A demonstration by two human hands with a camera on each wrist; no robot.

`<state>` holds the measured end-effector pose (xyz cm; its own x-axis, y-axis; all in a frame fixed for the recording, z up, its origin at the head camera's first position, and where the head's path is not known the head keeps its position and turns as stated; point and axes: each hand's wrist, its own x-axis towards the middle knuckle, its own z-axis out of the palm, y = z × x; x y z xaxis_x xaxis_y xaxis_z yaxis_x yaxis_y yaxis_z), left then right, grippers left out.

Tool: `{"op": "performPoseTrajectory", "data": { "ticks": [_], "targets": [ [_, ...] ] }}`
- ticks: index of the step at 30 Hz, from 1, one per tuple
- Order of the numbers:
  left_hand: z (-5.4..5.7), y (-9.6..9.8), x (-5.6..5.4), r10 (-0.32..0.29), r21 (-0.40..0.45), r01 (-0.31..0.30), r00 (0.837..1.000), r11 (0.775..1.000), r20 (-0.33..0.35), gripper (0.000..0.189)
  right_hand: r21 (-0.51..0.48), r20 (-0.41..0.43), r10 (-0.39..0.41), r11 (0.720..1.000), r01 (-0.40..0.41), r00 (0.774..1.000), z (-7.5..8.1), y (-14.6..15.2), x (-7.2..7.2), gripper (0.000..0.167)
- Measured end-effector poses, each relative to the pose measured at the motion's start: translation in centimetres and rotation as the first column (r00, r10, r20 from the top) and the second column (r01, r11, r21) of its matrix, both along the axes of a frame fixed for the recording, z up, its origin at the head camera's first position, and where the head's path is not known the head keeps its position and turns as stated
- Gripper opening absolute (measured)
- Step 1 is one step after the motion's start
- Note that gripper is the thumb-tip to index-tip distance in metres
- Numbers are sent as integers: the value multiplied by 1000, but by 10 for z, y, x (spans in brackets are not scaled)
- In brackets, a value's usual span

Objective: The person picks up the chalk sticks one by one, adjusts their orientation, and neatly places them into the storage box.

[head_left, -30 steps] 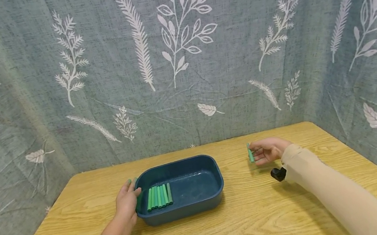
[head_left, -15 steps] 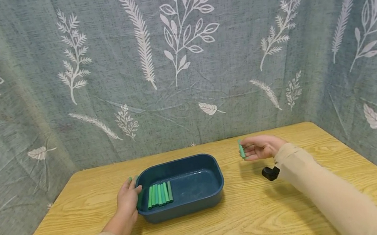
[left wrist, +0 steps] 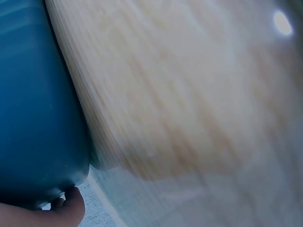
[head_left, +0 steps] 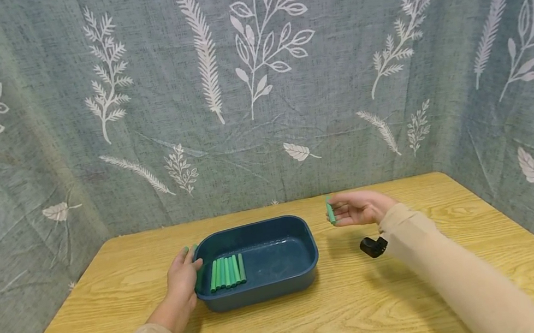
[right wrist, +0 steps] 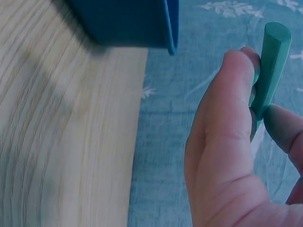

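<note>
A dark blue plastic tub (head_left: 281, 288) stands on the table, with a row of several green chalk sticks (head_left: 227, 272) lying side by side at its left end. My left hand (head_left: 181, 283) grips the tub's left end, thumb over the rim and green-tipped fingers along the outside. In the left wrist view, fingertips (left wrist: 73, 208) curl at the tub's corner. Right of the tub, above the table, my right hand (head_left: 358, 208) pinches one green chalk stick (right wrist: 272, 66) between thumb and fingers. The stick points upward, its faceted end visible in the right wrist view.
The wood-grain table (head_left: 411, 304) ends at a grey-blue leaf-patterned curtain (head_left: 249, 179) at the back, left and right. The tub's right wall lies between my right hand and the row of sticks. Black wrist cameras hang below both sleeves.
My right hand has moved left toward the tub and slightly up with the chalk stick. My left hand keeps its place at the tub's left end. The head view has shifted slightly.
</note>
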<state>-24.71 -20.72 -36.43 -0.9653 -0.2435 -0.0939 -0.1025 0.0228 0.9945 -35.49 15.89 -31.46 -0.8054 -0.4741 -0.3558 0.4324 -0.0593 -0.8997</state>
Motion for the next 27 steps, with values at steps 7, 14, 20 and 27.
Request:
{"op": "performPoseTrajectory", "data": {
  "ticks": [7,14,20,27],
  "targets": [
    [-1,0,-2,-11,1,11,1000,1000,-6,58,-1,3,-15,1000,15,1000,1,-14,2,17],
    [-1,-1,-3,-14,8,14,1000,1000,-6,57,-3,4,-18,1000,18,1000,3,-26,3,17],
    [-1,1,-3,-6,11,6,1000,1000,-2,58,6,-1,-20,1000,20,1000,2,-38,3,16],
    [1,0,-3,-6,13,6,1000,1000,8,58,29,14,-25,999,24,1000,4,-57,3,15]
  ]
}}
